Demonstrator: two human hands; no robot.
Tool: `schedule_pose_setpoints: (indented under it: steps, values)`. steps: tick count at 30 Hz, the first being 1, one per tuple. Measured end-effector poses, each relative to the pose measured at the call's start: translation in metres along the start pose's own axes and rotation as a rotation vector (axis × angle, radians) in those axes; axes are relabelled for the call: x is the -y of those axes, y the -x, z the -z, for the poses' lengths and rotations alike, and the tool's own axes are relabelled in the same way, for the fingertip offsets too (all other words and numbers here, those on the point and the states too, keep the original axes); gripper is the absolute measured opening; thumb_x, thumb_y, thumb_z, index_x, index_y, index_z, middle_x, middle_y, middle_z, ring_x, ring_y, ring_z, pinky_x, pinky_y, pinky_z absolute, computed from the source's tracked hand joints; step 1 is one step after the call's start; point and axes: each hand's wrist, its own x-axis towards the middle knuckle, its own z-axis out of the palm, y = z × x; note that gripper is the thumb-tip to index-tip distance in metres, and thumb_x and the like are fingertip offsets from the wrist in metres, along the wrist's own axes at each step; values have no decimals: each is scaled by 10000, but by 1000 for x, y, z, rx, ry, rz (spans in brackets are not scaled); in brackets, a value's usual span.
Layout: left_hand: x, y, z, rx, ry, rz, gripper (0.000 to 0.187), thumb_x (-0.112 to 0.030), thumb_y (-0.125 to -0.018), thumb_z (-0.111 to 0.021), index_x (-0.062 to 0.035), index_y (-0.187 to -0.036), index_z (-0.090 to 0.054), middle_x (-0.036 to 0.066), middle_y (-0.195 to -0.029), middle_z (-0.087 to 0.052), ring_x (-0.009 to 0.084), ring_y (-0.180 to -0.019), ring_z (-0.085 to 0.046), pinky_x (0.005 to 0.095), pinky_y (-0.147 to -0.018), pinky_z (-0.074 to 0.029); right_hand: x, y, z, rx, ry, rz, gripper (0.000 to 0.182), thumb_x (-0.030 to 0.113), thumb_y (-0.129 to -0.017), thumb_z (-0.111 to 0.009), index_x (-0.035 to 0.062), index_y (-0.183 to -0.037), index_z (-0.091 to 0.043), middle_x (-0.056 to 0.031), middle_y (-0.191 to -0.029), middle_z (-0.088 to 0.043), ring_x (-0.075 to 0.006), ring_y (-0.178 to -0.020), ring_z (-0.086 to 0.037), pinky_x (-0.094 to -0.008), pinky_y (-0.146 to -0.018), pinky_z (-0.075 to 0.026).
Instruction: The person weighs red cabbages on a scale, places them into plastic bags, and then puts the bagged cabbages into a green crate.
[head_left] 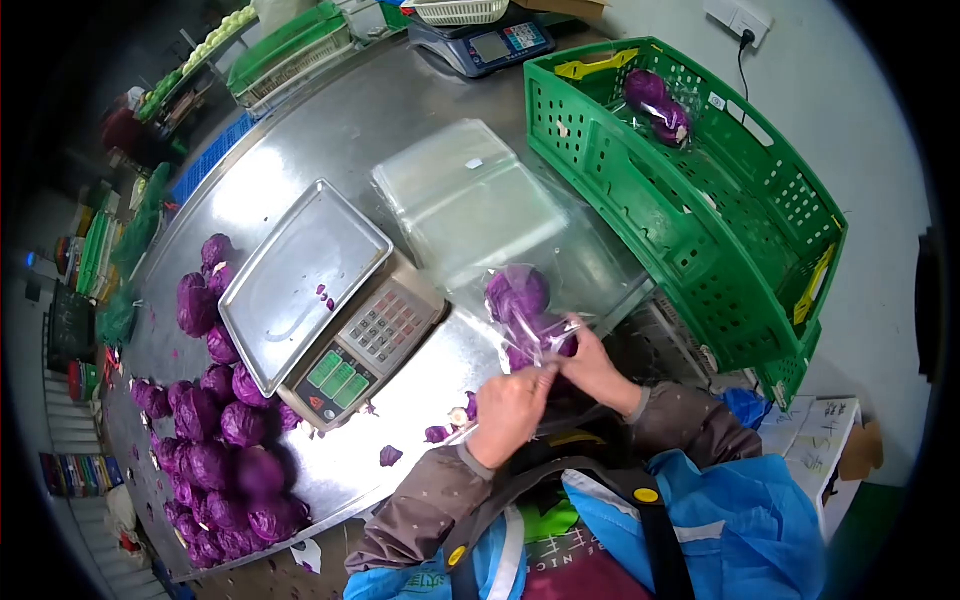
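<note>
Both hands meet at the near edge of the metal table, around a clear plastic bag of purple cabbages (520, 300). My left hand (508, 412) is closed, its fingers pinching the gathered end of the bag. Beside it on the right, my right hand (592, 368) has its fingers wrapped on the same bag, next to the lower cabbage. Just beyond the bag lies a stack of clear plastic bags (480, 200). To the left stands a scale (305, 280) with small purple leaf scraps on its tray.
Many loose purple cabbages (205, 465) are piled at the table's left. A green crate (660, 190) at the right holds bagged cabbages (658, 108). A second scale (480, 45) stands at the back. Leaf scraps (390, 456) lie near the front edge.
</note>
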Motion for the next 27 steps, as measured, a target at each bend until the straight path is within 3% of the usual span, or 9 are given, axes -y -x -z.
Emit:
schedule_pose_setpoints:
  steps: [1, 6, 8, 11, 14, 16, 18, 20, 27]
  values:
    - [-3, 4, 1, 60, -125, -20, 384, -266, -880, -499, -6, -605, -558, 196, -482, -481, 364, -467, -507, 425, -460, -383, 7, -5, -3, 42, -391, -95, 563, 174, -711, -715, 4, -1162, -425, -112, -969, -581, -180, -878, -556, -289, -783, -444]
    - [0, -12, 6, 32, 47, 80, 385, -267, -887, -484, 14, -633, -555, 204, -500, -480, 388, -494, -500, 432, -469, -378, 16, -7, -11, -20, -850, -390, 419, 213, -793, -635, 26, -1119, -451, -84, -950, -561, -133, -829, -558, -293, -667, -485]
    - [-4, -32, 9, -65, -14, -166, 360, -265, -880, -479, -6, -650, -578, 205, -552, -524, 376, -534, -535, 440, -490, -408, 7, -10, -20, -66, -987, -432, 403, 233, -804, -620, 30, -1111, -455, -83, -954, -553, -127, -819, -555, -299, -645, -488]
    - [-15, -49, 24, 27, 61, -28, 372, -276, -886, -465, 1, -668, -585, 209, -566, -526, 385, -555, -532, 449, -512, -405, 20, -25, -19, -281, -782, -33, 446, 219, -791, -623, 13, -1139, -435, -88, -968, -537, -131, -838, -537, -283, -721, -465]
    - [10, -36, 25, 96, 135, 149, 374, -286, -889, -460, 2, -687, -587, 211, -580, -530, 397, -569, -529, 460, -519, -397, 30, -35, -3, -383, -105, 423, 551, 127, -731, -677, -19, -1186, -404, -122, -997, -532, -156, -927, -513, -296, -814, -442]
    - [16, -29, 15, 131, 185, 200, 376, -288, -893, -458, 2, -690, -583, 220, -603, -534, 405, -589, -530, 464, -524, -391, 23, -40, -5, -420, -182, 248, 507, 225, -772, -637, 19, -1190, -437, -105, -1031, -540, -166, -954, -519, -309, -846, -434]
    - [12, -23, 6, 128, 137, 104, 385, -296, -894, -457, 6, -690, -582, 229, -610, -529, 413, -602, -526, 470, -527, -385, 11, -45, 0, -5, -1341, -496, 518, 359, -806, -575, 68, -1214, -441, -56, -1066, -547, -185, -980, -532, -337, -851, -440]
    - [20, -21, 2, 97, 120, 94, 383, -294, -895, -454, 8, -697, -581, 234, -610, -523, 421, -611, -519, 476, -529, -380, -2, -45, -5, -32, -1265, -562, 543, 480, -821, -505, 98, -1203, -454, -4, -1082, -548, -196, -998, -536, -367, -845, -448]
    - [32, -4, -12, 85, 245, 179, 455, -317, -902, -468, 44, -628, -501, 166, -487, -416, 287, -445, -381, 380, -466, -353, 5, -52, -26, -395, -524, -111, 494, 183, -778, -646, -7, -1178, -427, -132, -1074, -539, -212, -885, -569, -291, -752, -459]
